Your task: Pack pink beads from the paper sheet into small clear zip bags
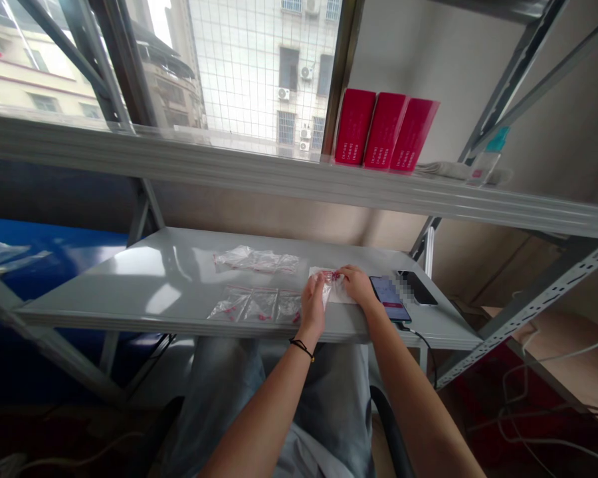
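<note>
Head view: right of centre in the frame, the left hand grips a clear plastic bag (red bits show near its top), while the right hand's curled fingers reach the bag's right side.

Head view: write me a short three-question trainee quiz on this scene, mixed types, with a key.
1. True or false: the black bracelet is on the same arm as the left hand.
2. How many red boxes stand on the upper shelf?
3. Fill in: between the left hand and the right hand is a clear ____ with something red in it.

Key: 1 true; 2 three; 3 plastic bag.
</note>
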A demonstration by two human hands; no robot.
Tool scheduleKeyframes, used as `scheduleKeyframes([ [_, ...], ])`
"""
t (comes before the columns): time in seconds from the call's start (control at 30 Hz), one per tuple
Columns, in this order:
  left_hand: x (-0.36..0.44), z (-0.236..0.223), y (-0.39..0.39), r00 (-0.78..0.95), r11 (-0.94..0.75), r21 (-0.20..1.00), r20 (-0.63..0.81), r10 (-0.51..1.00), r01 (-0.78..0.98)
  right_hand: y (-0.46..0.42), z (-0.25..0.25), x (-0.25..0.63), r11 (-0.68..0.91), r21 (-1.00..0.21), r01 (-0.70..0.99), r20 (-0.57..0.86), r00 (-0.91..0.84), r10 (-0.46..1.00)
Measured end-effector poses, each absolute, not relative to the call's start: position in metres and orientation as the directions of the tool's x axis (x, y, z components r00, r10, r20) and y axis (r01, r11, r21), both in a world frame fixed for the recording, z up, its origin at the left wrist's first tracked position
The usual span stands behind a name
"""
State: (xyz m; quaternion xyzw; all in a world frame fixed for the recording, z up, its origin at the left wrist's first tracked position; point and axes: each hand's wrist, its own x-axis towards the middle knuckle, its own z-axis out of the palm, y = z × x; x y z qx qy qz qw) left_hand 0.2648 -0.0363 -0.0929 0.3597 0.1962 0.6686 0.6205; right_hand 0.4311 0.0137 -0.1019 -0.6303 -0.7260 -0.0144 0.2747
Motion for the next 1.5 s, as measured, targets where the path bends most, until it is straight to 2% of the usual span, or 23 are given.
scheduleKeyframes([
  [0.33, 0.2651, -0.0928, -0.0370, 0.013, -0.165, 0.714, 0.237, 0.971, -0.681, 0.0105, -0.1042, 0.4346, 0.136, -0.265, 0.955, 0.412, -0.016, 0.911],
  [0.83, 0.2653, -0.0926, -0.0366, 0.042, -0.149, 0.726, 0.239, 0.970, -0.672, 0.0136, -0.0990, 0.4314, 0.118, -0.198, 0.973, 0.345, -0.044, 0.938],
  [1.5, 0.2644, -0.0915, -0.0376, 0.033, -0.173, 0.739, 0.256, 0.966, -0.651, 0.0163, -0.1027, 0.4351, 0.086, -0.211, 0.974, 0.380, 0.001, 0.925],
])
